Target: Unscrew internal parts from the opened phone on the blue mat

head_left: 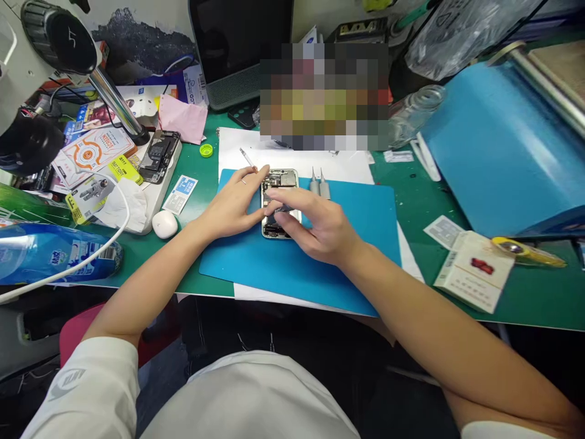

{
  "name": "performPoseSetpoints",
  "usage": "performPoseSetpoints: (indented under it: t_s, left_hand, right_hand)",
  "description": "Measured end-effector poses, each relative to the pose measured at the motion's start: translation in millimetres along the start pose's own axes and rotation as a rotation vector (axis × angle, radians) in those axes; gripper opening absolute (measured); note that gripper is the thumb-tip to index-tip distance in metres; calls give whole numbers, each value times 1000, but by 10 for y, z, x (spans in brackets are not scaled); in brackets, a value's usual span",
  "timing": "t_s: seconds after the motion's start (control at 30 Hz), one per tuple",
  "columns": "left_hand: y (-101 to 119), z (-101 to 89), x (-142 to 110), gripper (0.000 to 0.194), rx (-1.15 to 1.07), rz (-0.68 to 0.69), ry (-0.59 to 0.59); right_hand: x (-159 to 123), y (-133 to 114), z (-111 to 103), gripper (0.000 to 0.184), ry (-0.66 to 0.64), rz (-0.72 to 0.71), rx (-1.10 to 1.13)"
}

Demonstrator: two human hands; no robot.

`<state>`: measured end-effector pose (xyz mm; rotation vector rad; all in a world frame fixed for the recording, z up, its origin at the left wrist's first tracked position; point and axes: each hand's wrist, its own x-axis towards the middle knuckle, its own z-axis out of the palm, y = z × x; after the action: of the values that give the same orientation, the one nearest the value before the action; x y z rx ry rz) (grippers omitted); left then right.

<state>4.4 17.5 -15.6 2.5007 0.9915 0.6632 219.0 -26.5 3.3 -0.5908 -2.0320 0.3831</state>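
Opened phone is lying on the blue mat, its inner parts showing. My left grip is resting at the phone's left edge, thumb and forefinger standing apart. My right grip is curling over the phone, covering much of its right side; whether thumb and fingers are pinching anything, I'm not able to tell. Two grey tools are lying on the mat just beyond my right knuckles, crowding that side. White paper is spreading under the mat. Left of the mat, a printed card and a small white case are sitting on the green desk; a green cap is lying beyond the mat's left corner. Right of the mat, a cigarette pack and a yellow-handled tool are taking up room.
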Motion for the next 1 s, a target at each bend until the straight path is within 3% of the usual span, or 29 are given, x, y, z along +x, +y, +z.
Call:
performPoseSetpoints:
  t_s: [0.33,0.8,1.0]
  left_hand:
    - [17,-14,14,73,-6,-1,7]
    - [28,-74,-18,72,10,-13,6]
    - [1,-62,-15,73,4,-25,9]
  right_hand:
    - [31,52,15,53,-34,-18,31]
    - [3,82,112,52,117,-31,24]
    - [16,88,104,49,153,-56,-77]
